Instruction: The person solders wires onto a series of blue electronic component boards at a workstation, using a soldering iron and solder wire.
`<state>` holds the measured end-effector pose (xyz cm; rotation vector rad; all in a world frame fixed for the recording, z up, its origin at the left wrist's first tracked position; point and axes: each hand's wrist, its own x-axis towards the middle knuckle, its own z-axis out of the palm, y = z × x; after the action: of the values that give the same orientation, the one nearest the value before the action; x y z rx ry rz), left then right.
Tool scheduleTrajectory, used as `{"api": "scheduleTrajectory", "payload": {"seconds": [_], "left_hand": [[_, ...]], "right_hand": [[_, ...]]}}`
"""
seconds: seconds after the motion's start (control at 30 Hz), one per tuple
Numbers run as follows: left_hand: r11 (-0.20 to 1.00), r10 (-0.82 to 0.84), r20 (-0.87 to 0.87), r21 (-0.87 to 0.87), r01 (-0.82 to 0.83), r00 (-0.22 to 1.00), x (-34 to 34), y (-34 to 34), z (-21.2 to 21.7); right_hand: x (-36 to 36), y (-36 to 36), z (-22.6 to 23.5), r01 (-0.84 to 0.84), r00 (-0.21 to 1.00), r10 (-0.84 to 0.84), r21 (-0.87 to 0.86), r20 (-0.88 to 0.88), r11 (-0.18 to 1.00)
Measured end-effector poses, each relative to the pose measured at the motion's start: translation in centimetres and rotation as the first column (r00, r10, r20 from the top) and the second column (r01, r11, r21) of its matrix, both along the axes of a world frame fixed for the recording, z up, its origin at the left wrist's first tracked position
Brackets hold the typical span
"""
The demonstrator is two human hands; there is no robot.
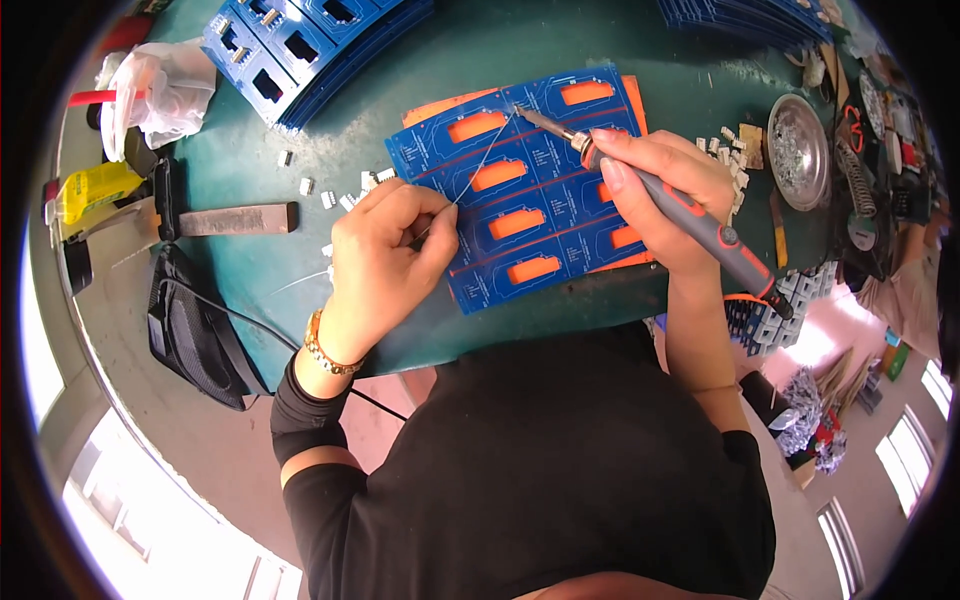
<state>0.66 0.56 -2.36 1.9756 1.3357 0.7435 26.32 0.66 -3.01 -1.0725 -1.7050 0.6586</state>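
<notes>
A blue circuit board panel with several slots lies on an orange sheet on the green table. My right hand grips a grey and red soldering iron, whose tip touches the panel's top edge near the middle. My left hand pinches a thin solder wire that runs up to the same spot at the iron's tip. A gold bracelet sits on my left wrist.
Stacks of blue panels lie at the back left. Small white connectors are scattered left of my hand, more on the right. A round metal dish, a flat metal bar, a plastic bag and a black pouch surround the work area.
</notes>
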Motion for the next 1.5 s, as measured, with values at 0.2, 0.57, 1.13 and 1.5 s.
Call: {"api": "scheduleTrajectory", "payload": {"seconds": [0.2, 0.57, 1.13, 1.5], "left_hand": [[0.999, 0.008, -0.001, -0.047, -0.008, 1.0, 0.2, -0.1, 0.2], [1.0, -0.001, -0.007, -0.031, 0.001, 1.0, -0.1, -0.2, 0.1], [0.988, -0.053, 0.038, -0.141, 0.058, 0.998, -0.7, -1.0, 0.4], [0.987, -0.091, 0.029, -0.127, 0.094, 0.995, 0.0, -1.0, 0.4]], "right_hand": [[0.0, -0.2, -0.1, -0.006, 1.0, 0.006, 0.011, -0.005, 1.0], [-0.1, -0.8, -0.1, -0.024, 0.999, 0.023, 0.044, 0.03, 0.999], [0.1, -2.7, 0.5, -0.003, 1.0, 0.003, 0.052, 0.0, 0.999], [0.4, -2.8, 0.1, -0.059, 0.998, 0.057, 0.094, 0.016, 0.994]]}}
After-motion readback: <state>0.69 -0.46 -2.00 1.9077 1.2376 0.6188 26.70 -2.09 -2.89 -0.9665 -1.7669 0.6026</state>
